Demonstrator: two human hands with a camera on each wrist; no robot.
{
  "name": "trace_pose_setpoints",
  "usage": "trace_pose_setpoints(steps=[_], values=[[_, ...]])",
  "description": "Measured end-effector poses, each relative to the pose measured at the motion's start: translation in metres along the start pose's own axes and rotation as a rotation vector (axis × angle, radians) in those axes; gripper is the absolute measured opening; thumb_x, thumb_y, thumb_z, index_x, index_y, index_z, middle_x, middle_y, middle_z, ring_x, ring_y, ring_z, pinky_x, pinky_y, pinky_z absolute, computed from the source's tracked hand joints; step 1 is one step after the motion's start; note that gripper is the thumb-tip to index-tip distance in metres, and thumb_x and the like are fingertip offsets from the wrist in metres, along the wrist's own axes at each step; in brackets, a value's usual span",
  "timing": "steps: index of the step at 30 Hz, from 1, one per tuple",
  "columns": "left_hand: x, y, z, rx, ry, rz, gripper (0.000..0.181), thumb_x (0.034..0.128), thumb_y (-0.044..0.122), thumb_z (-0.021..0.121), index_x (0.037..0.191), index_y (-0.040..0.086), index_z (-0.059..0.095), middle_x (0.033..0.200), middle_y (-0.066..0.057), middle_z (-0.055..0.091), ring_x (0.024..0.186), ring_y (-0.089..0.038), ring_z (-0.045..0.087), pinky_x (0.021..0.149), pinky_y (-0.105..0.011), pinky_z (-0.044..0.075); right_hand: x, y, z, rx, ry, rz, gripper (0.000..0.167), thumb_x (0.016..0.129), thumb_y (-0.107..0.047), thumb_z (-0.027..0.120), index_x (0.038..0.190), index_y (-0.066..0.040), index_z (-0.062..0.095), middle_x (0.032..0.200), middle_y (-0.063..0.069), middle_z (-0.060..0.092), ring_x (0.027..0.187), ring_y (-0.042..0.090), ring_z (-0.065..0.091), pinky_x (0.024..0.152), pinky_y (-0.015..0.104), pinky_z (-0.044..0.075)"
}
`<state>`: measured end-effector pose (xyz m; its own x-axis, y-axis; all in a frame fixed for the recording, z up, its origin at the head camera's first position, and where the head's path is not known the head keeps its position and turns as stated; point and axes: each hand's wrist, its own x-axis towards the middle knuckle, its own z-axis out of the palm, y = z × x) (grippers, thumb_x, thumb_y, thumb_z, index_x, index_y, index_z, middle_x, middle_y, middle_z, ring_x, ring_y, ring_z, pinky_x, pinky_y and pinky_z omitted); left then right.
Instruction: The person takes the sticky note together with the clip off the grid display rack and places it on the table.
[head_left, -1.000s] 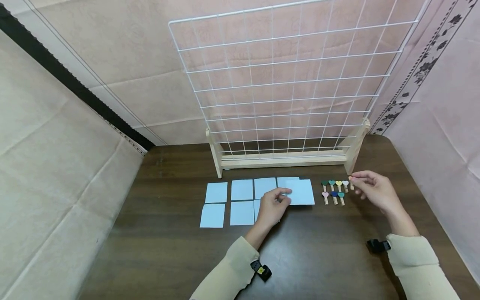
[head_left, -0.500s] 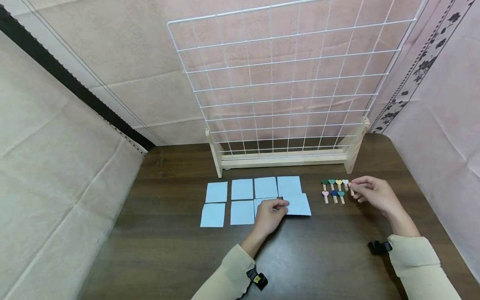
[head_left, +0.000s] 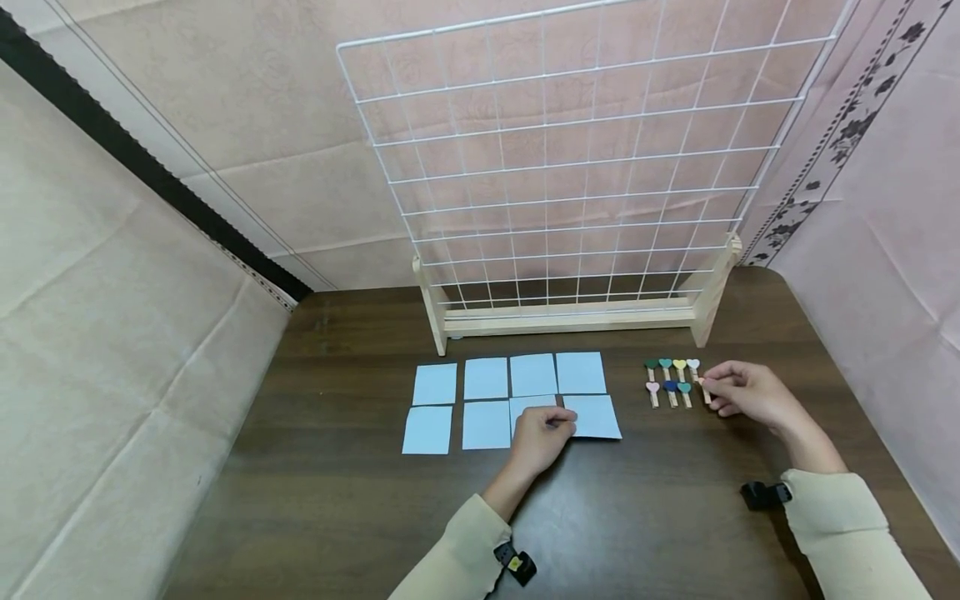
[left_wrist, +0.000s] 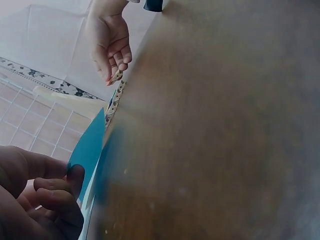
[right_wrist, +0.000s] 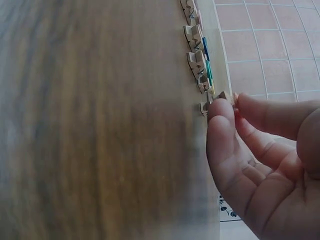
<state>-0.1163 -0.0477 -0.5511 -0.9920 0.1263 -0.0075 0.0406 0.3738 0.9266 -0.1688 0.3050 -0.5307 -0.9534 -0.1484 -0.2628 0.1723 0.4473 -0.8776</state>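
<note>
My left hand (head_left: 538,442) pinches the left edge of a square blue paper card (head_left: 594,418) at the right end of the lower row of cards. Seen from the left wrist, thumb and finger hold this card (left_wrist: 91,150) at a tilt, with a shadow on the table beside it. Over on the right, my right hand (head_left: 753,396) pinches a small wooden clothespin (head_left: 705,393) with an orange-pink top, beside the other heart-topped clothespins (head_left: 671,387). In the right wrist view the clothespin (right_wrist: 226,98) is mostly hidden by thumb and fingertips.
Several more blue cards (head_left: 484,379) lie in two rows to the left. Behind them stands a white wire grid (head_left: 570,200) in a wooden base (head_left: 567,319) on the dark brown table (head_left: 315,500). Pale cloth walls (head_left: 112,350) surround the table.
The blue card in my left hand has come down toward me from over the upper row into the lower row. My right hand has shifted slightly nearer with the clothespin.
</note>
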Motion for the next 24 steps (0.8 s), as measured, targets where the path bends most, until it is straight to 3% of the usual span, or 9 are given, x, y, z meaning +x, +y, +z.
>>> trace_pose_setpoints(steps=[7, 14, 24], values=[[-0.0007, 0.0008, -0.0018, 0.063, -0.010, 0.018, 0.016, 0.0970, 0.006, 0.069, 0.101, 0.001, 0.083, 0.097, -0.004, 0.080, 0.092, -0.010, 0.070, 0.083, -0.027, 0.055, 0.0012, 0.0032, -0.0014, -0.006, -0.019, 0.024, 0.034, 0.108, -0.009, 0.059, 0.125, 0.021, 0.056, 0.094, 0.008, 0.073, 0.074, 0.015, 0.070, 0.066, 0.033, 0.062], [0.0008, 0.0030, -0.0034, 0.088, -0.025, 0.024, 0.018, 0.0992, 0.008, 0.067, 0.095, 0.003, 0.084, 0.093, -0.003, 0.079, 0.079, -0.001, 0.063, 0.080, -0.025, 0.054, 0.0024, 0.0048, -0.0029, -0.040, -0.031, 0.044, 0.036, 0.108, -0.014, 0.061, 0.124, 0.018, 0.059, 0.090, 0.003, 0.073, 0.072, 0.014, 0.068, 0.061, 0.033, 0.059], [0.0024, 0.0026, -0.0041, 0.116, -0.066, -0.031, 0.022, 0.0989, 0.011, 0.064, 0.091, 0.007, 0.084, 0.080, 0.005, 0.075, 0.071, 0.000, 0.058, 0.077, -0.025, 0.053, 0.0055, 0.0044, 0.0003, -0.086, -0.003, 0.041, 0.033, 0.104, -0.015, 0.069, 0.118, 0.014, 0.060, 0.083, 0.001, 0.073, 0.065, 0.013, 0.064, 0.054, 0.031, 0.054]])
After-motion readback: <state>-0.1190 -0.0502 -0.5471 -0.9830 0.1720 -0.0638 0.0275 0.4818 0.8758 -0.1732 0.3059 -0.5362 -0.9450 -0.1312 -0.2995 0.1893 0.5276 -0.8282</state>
